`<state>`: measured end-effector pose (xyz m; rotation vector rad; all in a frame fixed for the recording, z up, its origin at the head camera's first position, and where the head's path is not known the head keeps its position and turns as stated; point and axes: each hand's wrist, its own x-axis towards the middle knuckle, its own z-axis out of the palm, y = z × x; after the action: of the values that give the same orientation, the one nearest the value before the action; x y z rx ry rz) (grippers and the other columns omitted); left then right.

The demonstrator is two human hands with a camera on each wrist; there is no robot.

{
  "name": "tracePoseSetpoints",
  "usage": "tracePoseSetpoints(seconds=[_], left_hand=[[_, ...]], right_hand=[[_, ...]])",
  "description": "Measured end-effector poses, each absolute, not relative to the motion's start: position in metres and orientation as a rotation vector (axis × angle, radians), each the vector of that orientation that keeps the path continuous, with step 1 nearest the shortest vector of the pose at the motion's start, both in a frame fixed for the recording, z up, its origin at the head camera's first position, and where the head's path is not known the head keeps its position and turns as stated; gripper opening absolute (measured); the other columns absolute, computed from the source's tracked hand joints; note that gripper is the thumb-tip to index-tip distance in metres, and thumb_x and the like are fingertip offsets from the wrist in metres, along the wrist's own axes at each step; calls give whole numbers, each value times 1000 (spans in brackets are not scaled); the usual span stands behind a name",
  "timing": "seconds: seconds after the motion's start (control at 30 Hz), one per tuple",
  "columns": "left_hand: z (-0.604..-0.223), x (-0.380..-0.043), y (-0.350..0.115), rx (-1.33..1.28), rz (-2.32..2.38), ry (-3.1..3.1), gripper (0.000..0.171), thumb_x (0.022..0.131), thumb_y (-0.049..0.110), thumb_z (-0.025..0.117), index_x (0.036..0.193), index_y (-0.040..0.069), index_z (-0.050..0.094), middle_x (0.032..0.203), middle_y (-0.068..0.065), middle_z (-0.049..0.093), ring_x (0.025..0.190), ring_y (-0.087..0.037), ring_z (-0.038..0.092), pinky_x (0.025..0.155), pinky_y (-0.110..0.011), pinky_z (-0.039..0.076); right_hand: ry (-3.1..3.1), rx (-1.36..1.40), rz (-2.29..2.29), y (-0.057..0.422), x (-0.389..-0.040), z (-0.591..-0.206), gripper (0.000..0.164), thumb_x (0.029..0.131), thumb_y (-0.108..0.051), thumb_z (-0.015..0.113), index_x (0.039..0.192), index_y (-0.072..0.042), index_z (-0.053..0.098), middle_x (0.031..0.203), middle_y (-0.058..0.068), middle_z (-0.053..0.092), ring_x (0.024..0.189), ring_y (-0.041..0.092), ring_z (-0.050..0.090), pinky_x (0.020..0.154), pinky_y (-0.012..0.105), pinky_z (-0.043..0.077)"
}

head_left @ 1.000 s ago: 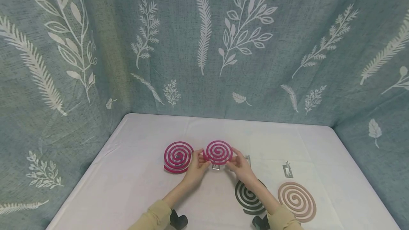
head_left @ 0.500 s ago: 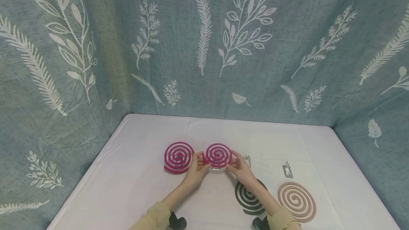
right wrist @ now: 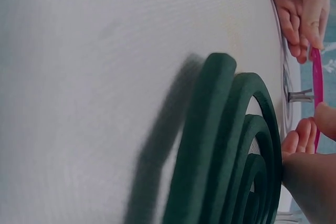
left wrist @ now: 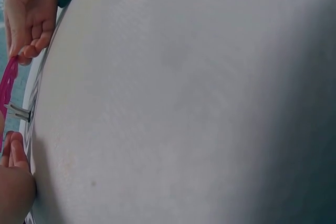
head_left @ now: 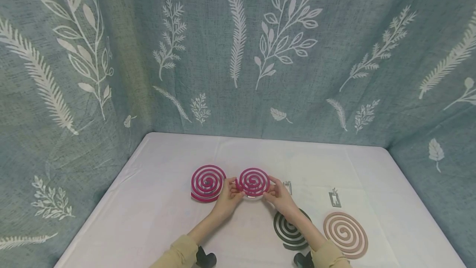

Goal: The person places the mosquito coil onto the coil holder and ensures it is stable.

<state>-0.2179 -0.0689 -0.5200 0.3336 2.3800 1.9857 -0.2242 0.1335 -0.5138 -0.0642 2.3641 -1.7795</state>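
White table (head_left: 156,202) bears spiral coils (head_left: 346,234), perhaps metal stands (head_left: 334,198).

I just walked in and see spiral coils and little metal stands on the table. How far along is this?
Done, it seems: one pink coil at the left looks raised on a stand. In hand: the left hand and right hand each pinch an edge of a second pink coil, over a metal stand. Left: the green coil and tan coil lie flat, two stands unused.
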Motion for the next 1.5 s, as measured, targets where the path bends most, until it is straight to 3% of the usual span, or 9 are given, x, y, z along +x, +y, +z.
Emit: tracePoseSetpoints(seconds=[0.23,0.43,0.8,1.03,1.5], left_hand=[[-521,-218,-69,316,1948,2396,54,90,2,59,133,-10,29,114,-28,54,103,-33,57,86,-25,51],[-523,-219,-69,318,1976,2381,55,90,1,59,134,-10,29,113,-28,55,101,-34,57,81,-18,50],[-520,-217,-71,276,1951,2375,56,89,5,62,134,-6,31,105,-21,60,88,-10,54,75,-13,46],[-519,-217,-71,294,1971,2381,55,88,3,62,132,-7,32,103,-23,62,88,-14,56,75,-15,48],[-522,-220,-71,261,1974,2366,53,87,1,62,130,-9,33,99,-24,62,83,-13,57,72,-15,47]], right_hand=[[2377,-56,-1771,133,-226,-516,61,90,-6,60,144,-1,31,107,13,59,88,14,54,76,24,47],[2368,-61,-1777,134,-226,-515,62,90,-7,60,144,-2,31,107,13,60,88,14,54,76,25,47],[2339,-73,-1806,134,-222,-513,61,90,-5,59,144,-2,30,107,13,61,87,11,54,75,21,46],[2349,-73,-1791,134,-224,-513,62,89,-4,60,143,0,31,104,12,61,86,13,54,76,24,46],[2322,-76,-1792,134,-228,-513,63,88,-2,61,142,3,30,96,9,60,82,11,53,71,20,45]])
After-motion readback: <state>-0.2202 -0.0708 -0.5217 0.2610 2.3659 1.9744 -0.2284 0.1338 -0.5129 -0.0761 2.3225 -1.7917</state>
